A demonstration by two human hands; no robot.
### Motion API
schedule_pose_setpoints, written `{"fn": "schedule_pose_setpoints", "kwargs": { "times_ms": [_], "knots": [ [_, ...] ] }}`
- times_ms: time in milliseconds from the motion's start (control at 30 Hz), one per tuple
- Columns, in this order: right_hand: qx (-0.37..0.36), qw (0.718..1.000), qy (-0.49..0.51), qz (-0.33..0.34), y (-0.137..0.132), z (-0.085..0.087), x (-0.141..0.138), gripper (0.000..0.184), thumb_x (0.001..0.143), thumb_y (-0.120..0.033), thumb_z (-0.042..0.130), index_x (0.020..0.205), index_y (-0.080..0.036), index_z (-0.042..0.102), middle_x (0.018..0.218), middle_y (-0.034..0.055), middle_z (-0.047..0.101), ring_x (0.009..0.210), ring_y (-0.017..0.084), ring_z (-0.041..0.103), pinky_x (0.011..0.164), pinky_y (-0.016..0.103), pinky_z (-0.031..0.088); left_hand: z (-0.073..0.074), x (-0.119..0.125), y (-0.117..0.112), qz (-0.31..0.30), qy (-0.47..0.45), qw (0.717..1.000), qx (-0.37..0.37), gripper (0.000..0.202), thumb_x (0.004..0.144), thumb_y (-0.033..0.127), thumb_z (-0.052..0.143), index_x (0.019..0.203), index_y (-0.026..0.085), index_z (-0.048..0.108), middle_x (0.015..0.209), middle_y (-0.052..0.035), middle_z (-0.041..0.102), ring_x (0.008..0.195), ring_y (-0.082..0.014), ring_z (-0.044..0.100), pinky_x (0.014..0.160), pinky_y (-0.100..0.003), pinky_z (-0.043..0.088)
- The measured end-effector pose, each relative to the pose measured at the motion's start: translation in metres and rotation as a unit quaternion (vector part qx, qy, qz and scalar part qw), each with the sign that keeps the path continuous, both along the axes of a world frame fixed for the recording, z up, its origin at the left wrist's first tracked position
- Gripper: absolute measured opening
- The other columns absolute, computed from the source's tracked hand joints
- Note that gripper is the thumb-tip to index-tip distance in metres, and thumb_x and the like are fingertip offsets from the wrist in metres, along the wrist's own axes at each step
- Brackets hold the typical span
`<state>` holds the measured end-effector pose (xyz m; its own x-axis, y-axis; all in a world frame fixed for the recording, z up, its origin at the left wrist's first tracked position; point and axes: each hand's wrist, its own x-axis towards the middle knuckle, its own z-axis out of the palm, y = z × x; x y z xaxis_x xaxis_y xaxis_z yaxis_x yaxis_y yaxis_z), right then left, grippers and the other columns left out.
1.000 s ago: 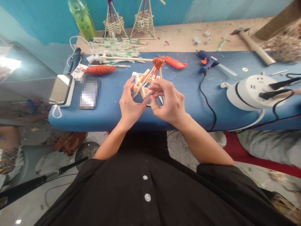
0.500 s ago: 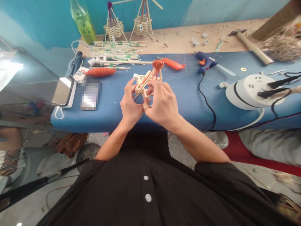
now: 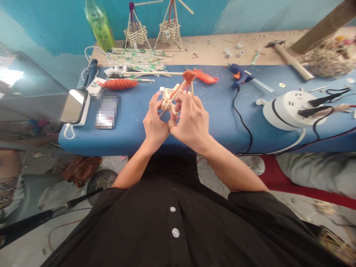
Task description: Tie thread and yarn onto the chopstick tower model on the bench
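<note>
Between my hands, over the front of the blue table, is a small chopstick lantern frame (image 3: 178, 91) with slanting sticks, a stacked stick body and orange yarn wound round its top. My left hand (image 3: 155, 124) grips its left side, thumb low and fingers up near a small white block (image 3: 161, 90). My right hand (image 3: 190, 122) pinches at the near right side of the body, a ring on one finger. Both thumbs come close together below the frame. The exact spot under my right fingertips is hidden. A long stick (image 3: 155, 73) runs left from the yarn-wrapped top.
Two similar stick lanterns (image 3: 136, 35) stand at the back. Wrapped chopsticks (image 3: 139, 59), orange yarn (image 3: 119, 84), an orange-handled tool (image 3: 205, 76) and a phone (image 3: 73, 106) lie around. To the right are a glue gun (image 3: 239, 75), a hammer (image 3: 292, 61) and a corded power strip (image 3: 289, 111).
Both hands keep their hold on the lantern frame, with only slight finger movement. The frame's top sits slightly further right, and the view has shifted a little.
</note>
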<state>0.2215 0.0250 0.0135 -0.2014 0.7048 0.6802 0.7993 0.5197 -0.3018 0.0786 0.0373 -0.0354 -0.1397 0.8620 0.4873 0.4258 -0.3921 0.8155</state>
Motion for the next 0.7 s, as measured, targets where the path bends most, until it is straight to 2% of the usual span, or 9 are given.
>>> {"fn": "schedule_pose_setpoints", "kwargs": {
  "times_ms": [133,300,500,700],
  "knots": [
    [0.019,1.0,0.016,0.005,-0.001,-0.002,0.001,0.049,0.08,-0.009,0.061,0.125,-0.025,0.052,0.102,0.0062,0.073,0.1,0.028,0.069,0.084,0.04,0.063,0.001,-0.001,-0.001,0.002,0.002,1.0,-0.004,0.086,0.096,0.048,0.087,0.164,0.037,0.037,0.144,-0.0062,0.08,0.126,-0.0283,0.08,0.107,-0.05,0.067],
    [0.047,0.997,0.025,0.058,0.002,0.001,0.009,0.05,0.081,-0.006,0.058,0.127,-0.025,0.053,0.1,0.003,0.076,0.092,0.023,0.071,0.087,0.038,0.065,0.003,0.0,-0.003,-0.001,-0.007,1.0,-0.005,0.096,0.091,0.041,0.093,0.167,0.039,0.034,0.144,-0.0059,0.079,0.123,-0.0272,0.081,0.107,-0.049,0.067],
    [0.037,0.987,-0.018,0.154,0.013,0.014,0.028,0.03,0.096,-0.008,0.055,0.121,-0.023,0.06,0.101,0.0045,0.077,0.095,0.022,0.075,0.089,0.037,0.065,0.005,-0.001,-0.002,0.001,0.008,1.0,0.003,0.096,0.092,0.039,0.091,0.167,0.038,0.032,0.144,-0.0065,0.08,0.121,-0.0244,0.08,0.107,-0.047,0.067],
    [0.005,0.966,-0.142,0.218,0.028,0.029,0.05,0.029,0.11,-0.013,0.047,0.129,-0.022,0.066,0.108,0.0072,0.079,0.104,0.023,0.074,0.092,0.04,0.066,0.002,-0.002,0.0,-0.007,0.007,1.0,0.018,0.097,0.09,0.04,0.091,0.168,0.038,0.033,0.141,-0.0055,0.081,0.119,-0.0242,0.08,0.105,-0.046,0.068]
  ]
}}
